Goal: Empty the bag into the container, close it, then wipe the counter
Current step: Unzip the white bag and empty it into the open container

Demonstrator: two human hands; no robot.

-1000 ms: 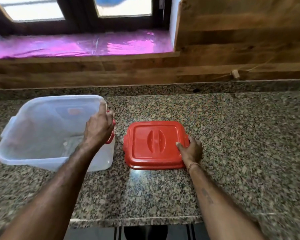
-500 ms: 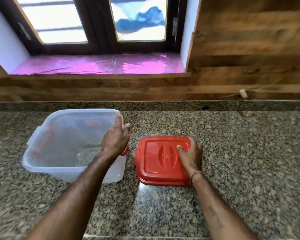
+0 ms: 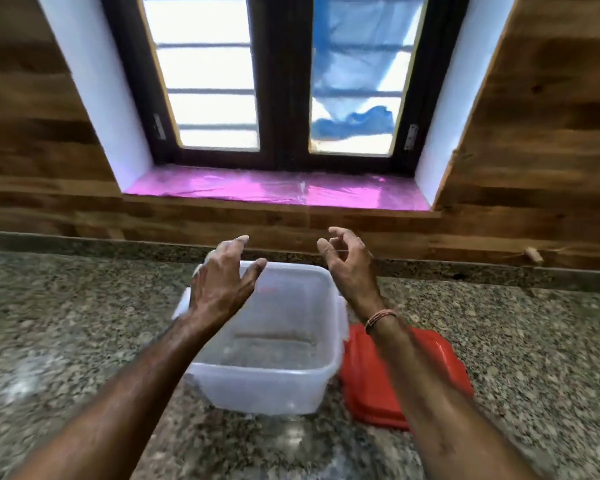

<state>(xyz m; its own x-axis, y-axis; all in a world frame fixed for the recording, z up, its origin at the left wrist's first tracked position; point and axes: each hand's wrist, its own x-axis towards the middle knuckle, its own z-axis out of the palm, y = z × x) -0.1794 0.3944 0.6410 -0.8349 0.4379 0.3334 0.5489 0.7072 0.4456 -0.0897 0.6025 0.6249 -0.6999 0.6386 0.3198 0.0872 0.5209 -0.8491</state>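
Your container [image 3: 267,382] is a cloudy, see-through white, with a faint red smudge on its far wall, possibly a clip, though blur hides it. The lid [image 3: 440,368] is plain bright red. The granite counter [image 3: 534,341] is speckled grey, tan and black. Behind it, the wall panels [image 3: 551,133] show streaked brown wood grain. The window sill [image 3: 257,188] is glossy magenta, the window frame [image 3: 281,98] dark brown, and a blue sheet [image 3: 354,123] shows through the right pane. The thread band [image 3: 380,317] on your right wrist is reddish-brown.
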